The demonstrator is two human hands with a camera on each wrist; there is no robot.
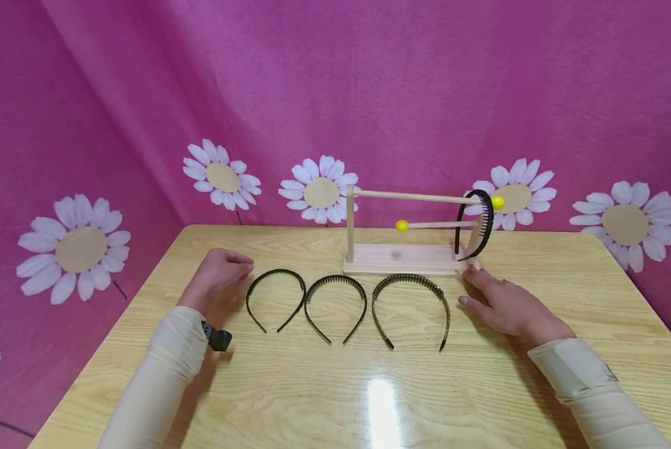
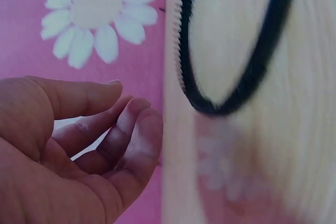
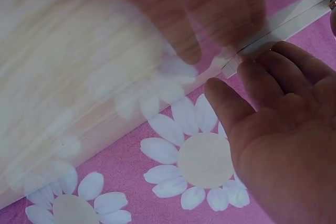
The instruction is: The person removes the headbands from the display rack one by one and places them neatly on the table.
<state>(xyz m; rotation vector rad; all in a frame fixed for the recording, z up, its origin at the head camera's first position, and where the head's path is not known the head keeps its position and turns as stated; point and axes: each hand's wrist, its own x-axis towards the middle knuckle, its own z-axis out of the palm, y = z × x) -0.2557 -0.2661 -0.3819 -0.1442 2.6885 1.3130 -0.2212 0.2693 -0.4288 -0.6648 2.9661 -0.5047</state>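
"What have you done, left to right?"
"Your left hand, loosely bent, grips nothing near the desk's left edge. Mid-desk lie the left headband, middle headband and bronze headband, apparently left to hang. Toward the far edge, a hung headband straddles the rack's upper rod, seemingly done."
"And your right hand?"
"Extended, empty, by the rack's right end; contact, I can't tell."

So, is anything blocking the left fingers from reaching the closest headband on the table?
Nothing visible blocks them. In the head view, only bare tabletop shows between the left fingers and the leftmost headband; the other two headbands lie beyond it, to the right.
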